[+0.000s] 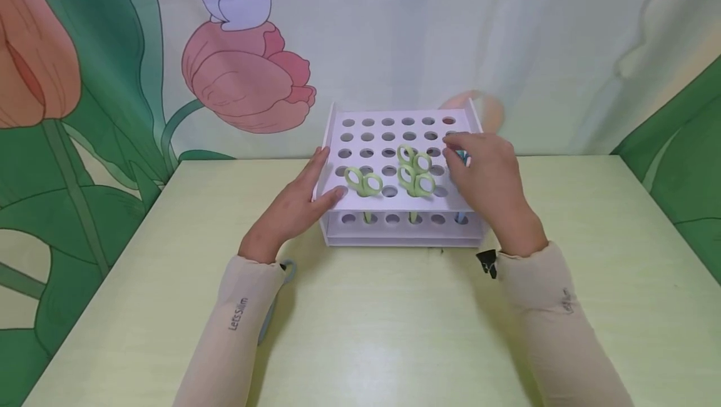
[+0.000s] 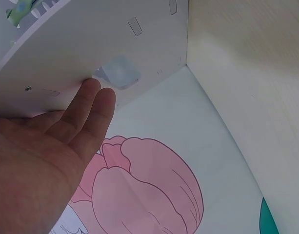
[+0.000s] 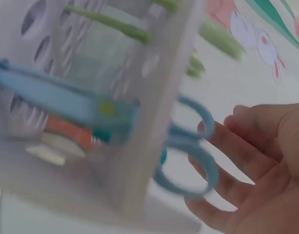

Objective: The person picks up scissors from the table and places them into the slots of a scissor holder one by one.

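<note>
A white rack with rows of round holes stands on the table. My left hand rests against its left side, thumb on the top board; in the left wrist view straight fingertips touch the side wall. At the right, my right hand is over the rack, its loosely bent fingers by the handle loops of blue scissors. These scissors hang through a hole, blades down; one fingertip appears to touch a loop. Several light green scissors also hang in the rack, handles up. The right hand hides the blue handles in the head view.
A grey-blue looped item lies partly hidden under the left sleeve. Red shows in the back right hole; orange and white items appear inside the rack. A black clip is by the right cuff. A printed curtain hangs behind.
</note>
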A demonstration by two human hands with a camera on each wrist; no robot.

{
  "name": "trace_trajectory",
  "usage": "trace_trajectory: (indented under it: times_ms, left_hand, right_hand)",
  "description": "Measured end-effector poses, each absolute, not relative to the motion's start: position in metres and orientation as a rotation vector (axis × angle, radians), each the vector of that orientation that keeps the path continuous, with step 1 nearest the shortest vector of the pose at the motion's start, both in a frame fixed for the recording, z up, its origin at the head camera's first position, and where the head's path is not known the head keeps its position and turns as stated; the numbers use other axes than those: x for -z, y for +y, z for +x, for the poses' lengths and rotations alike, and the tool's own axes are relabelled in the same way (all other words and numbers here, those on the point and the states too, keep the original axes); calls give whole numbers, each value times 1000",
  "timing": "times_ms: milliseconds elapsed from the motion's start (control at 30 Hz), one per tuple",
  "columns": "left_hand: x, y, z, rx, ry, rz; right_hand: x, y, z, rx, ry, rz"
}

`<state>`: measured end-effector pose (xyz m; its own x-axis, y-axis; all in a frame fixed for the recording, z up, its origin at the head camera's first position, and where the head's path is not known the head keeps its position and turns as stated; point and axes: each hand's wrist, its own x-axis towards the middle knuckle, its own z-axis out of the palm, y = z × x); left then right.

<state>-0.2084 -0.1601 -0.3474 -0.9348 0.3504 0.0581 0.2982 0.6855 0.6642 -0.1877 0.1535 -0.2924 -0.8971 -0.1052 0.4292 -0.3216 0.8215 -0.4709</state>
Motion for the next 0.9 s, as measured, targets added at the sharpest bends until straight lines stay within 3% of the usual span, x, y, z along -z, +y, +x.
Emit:
trace_trajectory:
  times_ms: [200, 333, 900]
  left_hand:
    - [347, -161, -208, -1100, 2816, 541]
    - [348, -161, -208, -1104, 2808, 543]
    - [349, -161, -206, -1118, 2814, 528]
  right_hand:
    - [282, 181, -185, -990, -2801, 219]
    - [290, 197, -186, -1050, -2900, 313]
    - [324, 222, -190, -945, -3082, 388]
